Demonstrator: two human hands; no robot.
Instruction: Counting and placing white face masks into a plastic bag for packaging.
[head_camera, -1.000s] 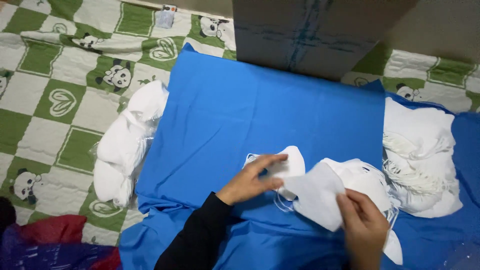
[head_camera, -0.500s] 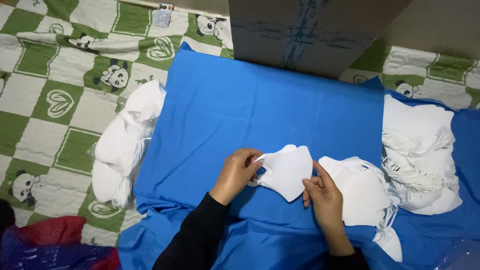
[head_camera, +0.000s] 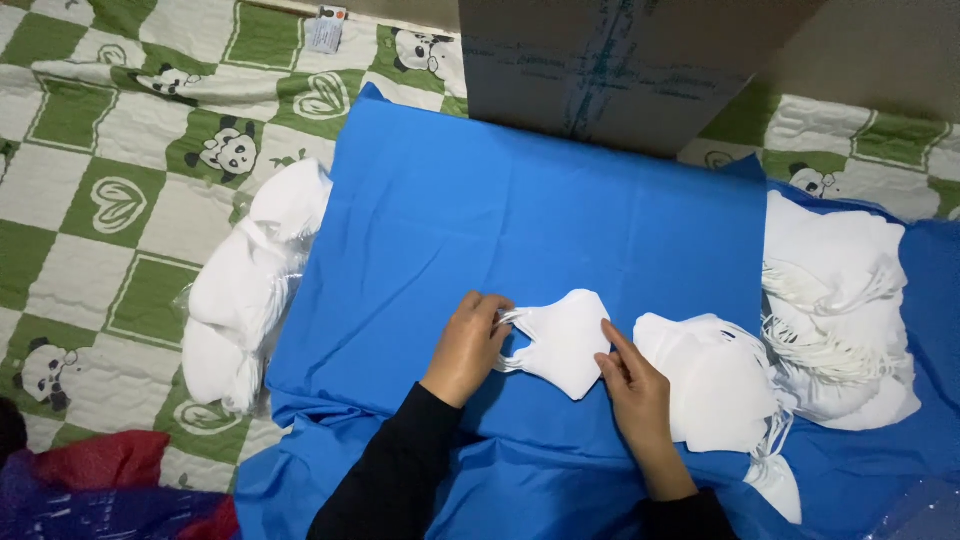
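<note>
— Blue cloth (head_camera: 520, 220) covers a green checked quilt (head_camera: 90, 200); what's on it?
— One white mask (head_camera: 562, 340), flat at the middle. The left hand (head_camera: 466, 345) pinches its ear loops, the right hand (head_camera: 632, 378) pins its edge.
— How far along?
— Judging by the piles: a bagged stack (head_camera: 245, 285) lies left, and loose masks (head_camera: 835, 310) remain right.

A white folded mask (head_camera: 562, 340) is lying flat on the blue cloth (head_camera: 520, 220), near the middle, its ear loops (head_camera: 512, 330) trailing left, its far tip pointing up.
</note>
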